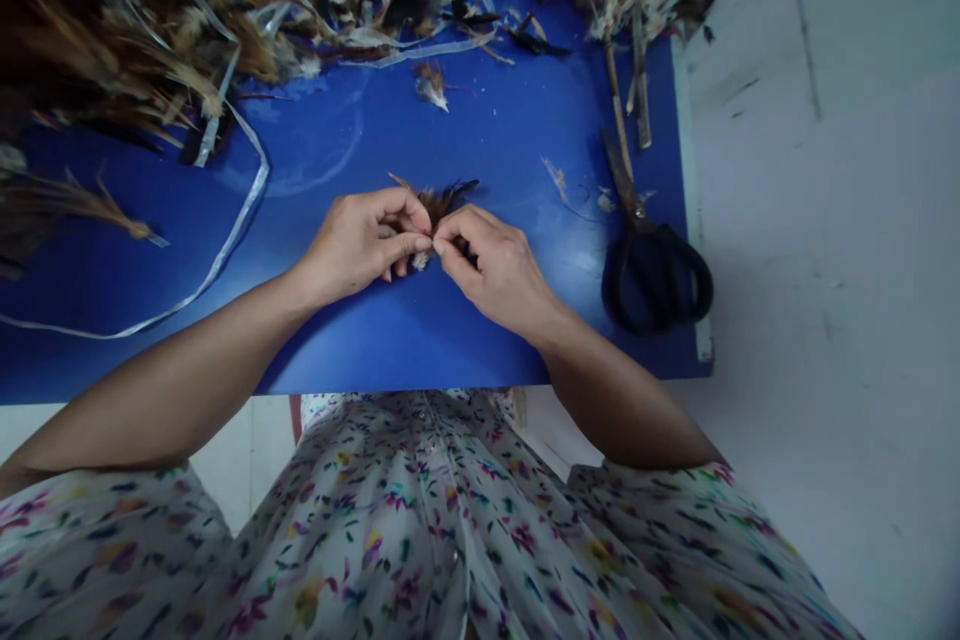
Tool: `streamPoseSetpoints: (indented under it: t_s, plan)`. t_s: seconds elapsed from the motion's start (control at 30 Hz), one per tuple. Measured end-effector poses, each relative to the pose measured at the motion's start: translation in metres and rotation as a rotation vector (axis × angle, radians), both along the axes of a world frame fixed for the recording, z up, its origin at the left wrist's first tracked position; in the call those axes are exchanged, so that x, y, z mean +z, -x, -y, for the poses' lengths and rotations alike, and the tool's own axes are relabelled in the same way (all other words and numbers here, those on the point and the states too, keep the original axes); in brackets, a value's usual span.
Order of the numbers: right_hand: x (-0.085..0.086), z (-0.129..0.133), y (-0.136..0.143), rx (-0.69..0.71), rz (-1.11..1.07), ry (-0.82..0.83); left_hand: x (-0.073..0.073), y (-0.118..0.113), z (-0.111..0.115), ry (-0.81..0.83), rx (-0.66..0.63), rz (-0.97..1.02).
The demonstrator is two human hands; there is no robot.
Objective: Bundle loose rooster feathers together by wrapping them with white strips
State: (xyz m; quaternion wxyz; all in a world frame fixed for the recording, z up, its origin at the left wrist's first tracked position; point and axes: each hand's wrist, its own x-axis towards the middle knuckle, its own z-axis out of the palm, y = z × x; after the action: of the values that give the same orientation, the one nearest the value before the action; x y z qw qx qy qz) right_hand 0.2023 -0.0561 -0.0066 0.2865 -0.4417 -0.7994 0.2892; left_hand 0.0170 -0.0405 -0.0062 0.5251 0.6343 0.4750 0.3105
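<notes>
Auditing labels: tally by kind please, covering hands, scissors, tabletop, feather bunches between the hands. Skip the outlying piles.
Bare left hand and bare right hand: 2
Black-handled metal scissors: 1
Flat blue tabletop: 1
Small brown-and-black feather bunch between the hands: 1
Total: 5

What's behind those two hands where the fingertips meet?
Brown and dark feathers jut out beyond the left hand and right hand; pale fluff shows on the near side. What sits between them is covered.
</notes>
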Motion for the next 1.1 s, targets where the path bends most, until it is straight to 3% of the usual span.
streamPoseSetpoints:
  t_s: [0.53, 1.1]
  plan:
    - [0.0023, 0.0001, -0.0002, -0.051, 0.004, 0.050, -0.0011, 0.0025, -0.0049, 0.022, 0.002, 0.115]
    - [-0.0002, 0.0035, 0.0041, -0.071, -0.012, 0.005, -0.0021, 0.0005, 0.0016, 0.005, -0.002, -0.035]
